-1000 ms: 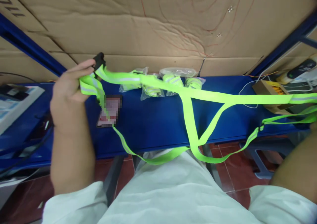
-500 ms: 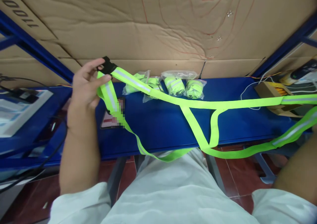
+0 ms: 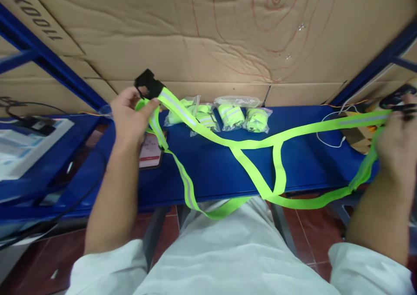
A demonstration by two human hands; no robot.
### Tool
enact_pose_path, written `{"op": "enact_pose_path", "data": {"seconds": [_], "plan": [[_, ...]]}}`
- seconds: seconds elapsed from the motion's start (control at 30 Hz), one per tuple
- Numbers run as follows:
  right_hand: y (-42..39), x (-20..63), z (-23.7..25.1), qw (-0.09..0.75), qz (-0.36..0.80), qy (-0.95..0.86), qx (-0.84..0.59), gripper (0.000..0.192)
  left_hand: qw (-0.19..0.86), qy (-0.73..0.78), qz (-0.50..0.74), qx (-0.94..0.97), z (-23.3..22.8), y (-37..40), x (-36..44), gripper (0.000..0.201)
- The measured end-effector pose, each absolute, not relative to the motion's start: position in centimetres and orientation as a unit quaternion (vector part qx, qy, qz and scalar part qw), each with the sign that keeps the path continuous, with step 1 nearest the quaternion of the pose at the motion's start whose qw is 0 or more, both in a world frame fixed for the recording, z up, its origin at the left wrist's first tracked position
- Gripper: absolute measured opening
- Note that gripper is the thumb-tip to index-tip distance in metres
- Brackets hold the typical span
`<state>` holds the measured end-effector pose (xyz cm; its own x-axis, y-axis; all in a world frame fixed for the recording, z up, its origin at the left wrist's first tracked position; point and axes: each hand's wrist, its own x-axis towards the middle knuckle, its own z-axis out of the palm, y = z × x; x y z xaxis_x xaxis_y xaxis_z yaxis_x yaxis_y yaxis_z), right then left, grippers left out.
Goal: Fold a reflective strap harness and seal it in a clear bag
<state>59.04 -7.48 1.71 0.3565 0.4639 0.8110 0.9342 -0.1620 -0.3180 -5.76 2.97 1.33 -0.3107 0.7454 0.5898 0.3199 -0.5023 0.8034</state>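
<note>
A neon-yellow reflective harness (image 3: 257,144) with grey stripes is stretched between both hands above the blue table. My left hand (image 3: 132,117) is closed on its left end, fingers just below a black buckle (image 3: 149,84). At the far right, my right hand (image 3: 397,134), somewhat blurred, is closed on the other end, beside a second black fitting. Two short straps join the harness's upper and lower bands in the middle. The lower band sags past the table's front edge to my lap. Beyond it lie several clear bags (image 3: 230,114) of folded yellow straps.
A phone (image 3: 151,150) lies on the blue table (image 3: 215,177) below my left hand. To the left are a white box (image 3: 35,143) and black cables. An open cardboard box (image 3: 356,132) and a white cable stand at the right. A cardboard wall (image 3: 146,38) closes off the back.
My left hand has moved right and slightly down with the buckle end. My right hand has come into view at the right, holding the other end, and the upper band sags more.
</note>
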Motion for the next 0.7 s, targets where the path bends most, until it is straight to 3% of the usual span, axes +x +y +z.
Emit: {"op": "enact_pose_path", "data": {"seconds": [0.07, 0.2, 0.43, 0.7], "plan": [[-8.0, 52.8, 2.5, 0.336, -0.257, -0.576, -0.699, 0.055, 0.041, 0.484, 0.612, 0.624, 1.7, 1.1, -3.7, 0.032], [-8.1, 41.3, 3.4, 0.237, -0.184, -0.72, -0.626, 0.057, -0.133, 0.459, 0.479, 0.737, 1.5, -2.0, 1.2, 0.04], [-5.9, 30.0, 1.4, 0.174, -0.19, -0.781, -0.569, 0.062, -0.135, 0.46, 0.354, 0.803, -0.7, -3.2, 7.3, 0.04], [-5.2, 27.9, -0.7, 0.186, -0.141, -0.774, -0.589, 0.064, -0.169, 0.448, 0.305, 0.823, -2.4, -3.6, 8.2, 0.041]]}}
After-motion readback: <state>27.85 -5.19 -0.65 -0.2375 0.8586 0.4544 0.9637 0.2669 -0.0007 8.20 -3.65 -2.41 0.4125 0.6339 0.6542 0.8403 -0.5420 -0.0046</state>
